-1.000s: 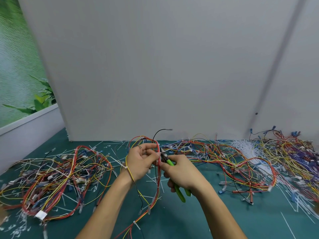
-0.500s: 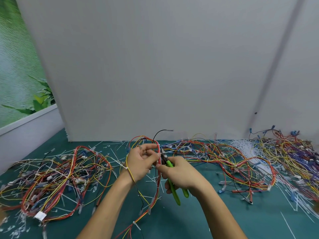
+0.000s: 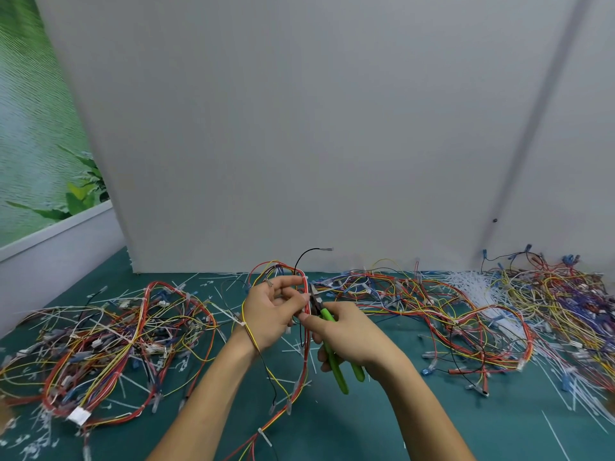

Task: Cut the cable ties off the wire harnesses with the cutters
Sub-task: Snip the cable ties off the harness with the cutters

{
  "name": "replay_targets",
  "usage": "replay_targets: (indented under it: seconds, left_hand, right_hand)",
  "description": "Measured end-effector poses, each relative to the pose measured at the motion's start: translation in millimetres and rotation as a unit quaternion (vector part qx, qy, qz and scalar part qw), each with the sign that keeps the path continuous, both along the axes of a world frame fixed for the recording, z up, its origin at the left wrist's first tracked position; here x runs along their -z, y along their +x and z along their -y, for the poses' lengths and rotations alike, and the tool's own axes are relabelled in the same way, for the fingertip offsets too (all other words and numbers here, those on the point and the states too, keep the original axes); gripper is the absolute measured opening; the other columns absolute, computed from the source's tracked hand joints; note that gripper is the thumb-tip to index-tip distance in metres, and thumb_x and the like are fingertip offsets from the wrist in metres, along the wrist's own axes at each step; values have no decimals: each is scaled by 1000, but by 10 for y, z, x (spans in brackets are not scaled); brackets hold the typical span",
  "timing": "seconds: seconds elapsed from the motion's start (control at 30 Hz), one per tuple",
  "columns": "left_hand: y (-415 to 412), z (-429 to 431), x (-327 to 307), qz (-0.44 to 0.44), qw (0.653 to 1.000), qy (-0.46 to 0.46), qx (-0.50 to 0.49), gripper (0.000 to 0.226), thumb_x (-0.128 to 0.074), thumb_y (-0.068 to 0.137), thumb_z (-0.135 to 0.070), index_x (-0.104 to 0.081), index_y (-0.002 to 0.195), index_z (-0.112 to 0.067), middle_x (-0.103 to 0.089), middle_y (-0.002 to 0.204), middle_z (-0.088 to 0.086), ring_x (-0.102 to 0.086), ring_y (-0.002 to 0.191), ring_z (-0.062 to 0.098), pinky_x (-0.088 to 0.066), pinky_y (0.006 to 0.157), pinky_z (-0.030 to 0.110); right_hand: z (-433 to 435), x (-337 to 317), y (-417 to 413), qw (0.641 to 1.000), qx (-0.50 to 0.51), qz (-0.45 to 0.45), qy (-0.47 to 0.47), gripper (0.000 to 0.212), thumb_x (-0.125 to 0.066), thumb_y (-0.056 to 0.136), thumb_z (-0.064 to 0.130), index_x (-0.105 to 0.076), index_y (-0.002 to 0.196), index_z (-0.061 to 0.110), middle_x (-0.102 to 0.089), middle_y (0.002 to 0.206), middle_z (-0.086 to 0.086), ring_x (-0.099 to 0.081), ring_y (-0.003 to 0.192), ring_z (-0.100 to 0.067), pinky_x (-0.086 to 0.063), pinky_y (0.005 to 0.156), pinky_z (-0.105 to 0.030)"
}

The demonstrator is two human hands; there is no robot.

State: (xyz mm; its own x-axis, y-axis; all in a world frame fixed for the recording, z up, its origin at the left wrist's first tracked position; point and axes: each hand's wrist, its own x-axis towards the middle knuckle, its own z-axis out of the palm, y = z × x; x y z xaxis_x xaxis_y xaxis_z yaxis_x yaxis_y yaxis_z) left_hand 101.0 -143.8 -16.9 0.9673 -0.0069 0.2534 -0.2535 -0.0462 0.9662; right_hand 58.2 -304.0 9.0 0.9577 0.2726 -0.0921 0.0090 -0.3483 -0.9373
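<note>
Green-handled cutters [image 3: 336,347], red, yellow and blue wire harnesses [image 3: 109,344], white cable ties [image 3: 472,287], teal mat [image 3: 432,427], grey wall [image 3: 299,128].

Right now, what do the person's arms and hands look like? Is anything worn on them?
The left hand and the right hand are bare, without gloves. The left forearm and the right forearm are bare as well, down to the lower edge of the picture, and no sleeve shows. No watch or bracelet is visible on either wrist. Whether there are rings is too small to tell.
</note>
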Motion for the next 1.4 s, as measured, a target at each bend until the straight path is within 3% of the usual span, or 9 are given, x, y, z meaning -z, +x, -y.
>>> replay_targets:
  seconds: [0.23, 0.6, 1.0, 1.1, 1.27, 1.4]
  left_hand:
    - [-20, 16, -8, 0, 1000, 0, -6, 23, -73, 88, -2, -67, 107, -15, -65, 62, -7, -61, 56, 6, -50, 49, 21]
    - [-49, 22, -44, 7, 1000, -2, 0, 24, -71, 89, 0, -66, 109, -12, -64, 64, -4, -59, 54, 6, -49, 48, 24]
    - [11, -1, -1, -4, 999, -29, -31, 24, -72, 89, -3, -67, 112, -11, -65, 71, 0, -66, 64, 9, -53, 59, 24]
    - [7, -10, -8, -3, 999, -26, -29, 24, -71, 89, -1, -67, 112, -9, -65, 69, -1, -65, 60, 7, -50, 54, 19]
    - [-30, -19, -42, 1, 1000, -20, -20, 25, -70, 90, -1, -66, 114, -7, -66, 72, 4, -65, 58, 9, -50, 49, 27]
    - [-52, -19, -71, 7, 1000, -23, -13, 26, -69, 91, 0, -65, 116, -6, -64, 76, 7, -63, 56, 8, -49, 47, 24]
  right_hand:
    - [-1, -20, -13, 1000, -8, 0, -22, 25, -63, 100, 39, -63, 95, 14, -61, 83, -6, -68, 61, -17, -66, 67, -45]
    - [3, 13, 9, 998, 20, 34, -39, 21, -60, 103, 32, -65, 92, 14, -58, 71, -3, -61, 52, -20, -62, 54, -42]
    - [4, 24, 12, 999, -21, 22, -29, 21, -62, 100, 34, -61, 91, 15, -59, 78, -4, -66, 58, -18, -64, 66, -49]
    - [-4, 47, 20, 998, -17, 38, -37, 20, -61, 100, 31, -59, 84, 19, -57, 73, -1, -63, 54, -17, -64, 58, -43]
    - [6, 58, 32, 997, 9, 57, -51, 22, -62, 101, 33, -63, 82, 23, -54, 69, -1, -55, 47, -15, -55, 48, -32]
    - [-28, 67, 27, 996, 33, 68, -41, 22, -64, 100, 33, -64, 80, 26, -54, 66, 1, -53, 45, -14, -52, 46, -29]
